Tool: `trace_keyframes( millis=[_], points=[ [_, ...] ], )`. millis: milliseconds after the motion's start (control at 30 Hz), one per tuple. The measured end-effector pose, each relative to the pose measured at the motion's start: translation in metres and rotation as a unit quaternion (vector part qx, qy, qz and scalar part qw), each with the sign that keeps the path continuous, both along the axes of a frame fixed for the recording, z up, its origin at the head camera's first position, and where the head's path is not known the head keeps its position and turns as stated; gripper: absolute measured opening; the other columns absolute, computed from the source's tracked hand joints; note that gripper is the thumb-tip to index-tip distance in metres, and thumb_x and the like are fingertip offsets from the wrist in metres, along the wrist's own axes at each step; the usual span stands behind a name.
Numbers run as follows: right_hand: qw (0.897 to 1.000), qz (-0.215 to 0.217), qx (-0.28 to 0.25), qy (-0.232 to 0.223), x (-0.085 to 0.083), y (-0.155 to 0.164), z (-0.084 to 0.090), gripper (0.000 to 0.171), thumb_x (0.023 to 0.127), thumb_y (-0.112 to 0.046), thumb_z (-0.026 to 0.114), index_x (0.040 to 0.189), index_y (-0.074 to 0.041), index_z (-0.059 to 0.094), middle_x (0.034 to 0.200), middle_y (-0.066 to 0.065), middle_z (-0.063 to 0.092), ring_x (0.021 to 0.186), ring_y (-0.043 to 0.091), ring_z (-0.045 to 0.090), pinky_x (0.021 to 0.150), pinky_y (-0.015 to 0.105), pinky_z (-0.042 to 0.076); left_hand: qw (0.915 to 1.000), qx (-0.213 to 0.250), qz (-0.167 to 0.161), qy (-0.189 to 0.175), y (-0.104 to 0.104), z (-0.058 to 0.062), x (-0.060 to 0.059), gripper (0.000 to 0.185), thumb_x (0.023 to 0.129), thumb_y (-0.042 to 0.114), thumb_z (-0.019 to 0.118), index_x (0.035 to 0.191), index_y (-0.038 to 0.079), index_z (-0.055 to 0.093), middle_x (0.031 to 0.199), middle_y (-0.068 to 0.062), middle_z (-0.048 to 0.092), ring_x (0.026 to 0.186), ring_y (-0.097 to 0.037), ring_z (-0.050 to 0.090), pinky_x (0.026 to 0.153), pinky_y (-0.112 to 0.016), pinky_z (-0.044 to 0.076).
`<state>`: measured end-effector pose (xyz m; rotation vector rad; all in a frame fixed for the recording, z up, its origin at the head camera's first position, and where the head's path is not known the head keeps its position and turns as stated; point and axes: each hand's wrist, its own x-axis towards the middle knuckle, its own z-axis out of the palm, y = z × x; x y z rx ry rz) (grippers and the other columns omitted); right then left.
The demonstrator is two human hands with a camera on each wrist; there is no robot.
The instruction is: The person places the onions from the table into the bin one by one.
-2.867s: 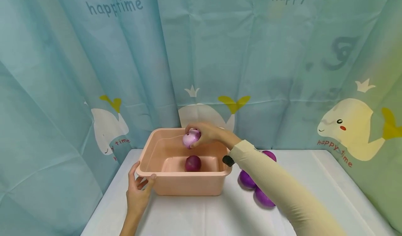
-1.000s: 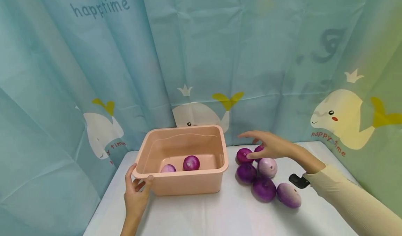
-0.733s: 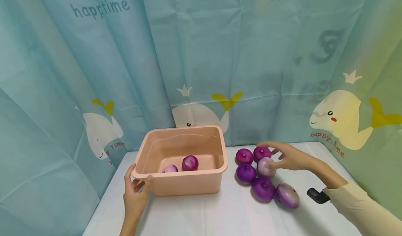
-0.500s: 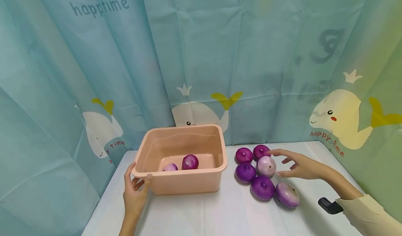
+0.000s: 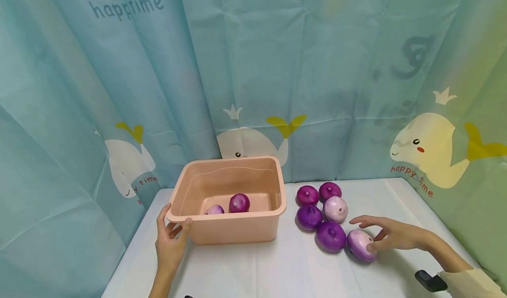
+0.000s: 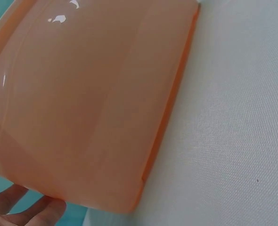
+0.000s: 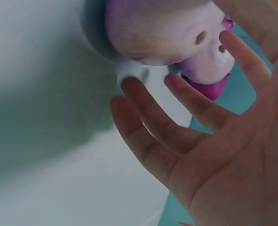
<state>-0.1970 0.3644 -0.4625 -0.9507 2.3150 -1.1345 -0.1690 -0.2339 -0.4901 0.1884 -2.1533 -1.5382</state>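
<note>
One pale onion (image 5: 361, 245) lies against the right hand's (image 5: 394, 236) spread fingertips (image 5: 370, 247), touched but ungripped; the left hand (image 5: 171, 241) grips the basin (image 5: 231, 234) corner.

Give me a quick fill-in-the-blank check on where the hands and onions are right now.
1. The peach tub holds ____ onions.
2. On the white table to the right of the tub lie ____ onions.
3. The left hand holds the tub by its ____ corner, thumb on the rim.
4. The right hand reaches for the pale onion lying ____ to the person in the group; its grip is not yet closed.

Missing words: two; six; near left; nearest
</note>
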Motion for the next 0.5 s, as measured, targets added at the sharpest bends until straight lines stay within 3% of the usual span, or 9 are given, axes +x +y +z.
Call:
trace_keyframes(
  millis=[167,500],
  points=[
    [0.997,-0.017,-0.016,-0.072,0.004,0.001,-0.007,0.058,0.098,-0.008,0.068,0.152,-0.013,0.046,0.137,0.041,0.046,0.084,0.022,0.072,0.068,0.034,0.059,1.0,0.0,0.0,-0.001,-0.001,0.0,-0.001,0.073,0.1,0.022,0.069,0.161,0.03,0.029,0.158,-0.014,0.041,0.11,0.008,0.053,0.083,-0.005,0.048],
    [0.997,-0.018,-0.035,-0.068,0.002,0.001,-0.016,0.054,0.099,-0.007,0.066,0.149,-0.01,0.047,0.132,0.032,0.053,0.074,0.021,0.069,0.06,0.033,0.058,1.0,-0.003,0.003,0.004,0.0,-0.001,-0.001,0.073,0.1,0.02,0.07,0.16,0.03,0.03,0.158,-0.013,0.042,0.11,0.01,0.053,0.085,-0.006,0.048]
  ],
)
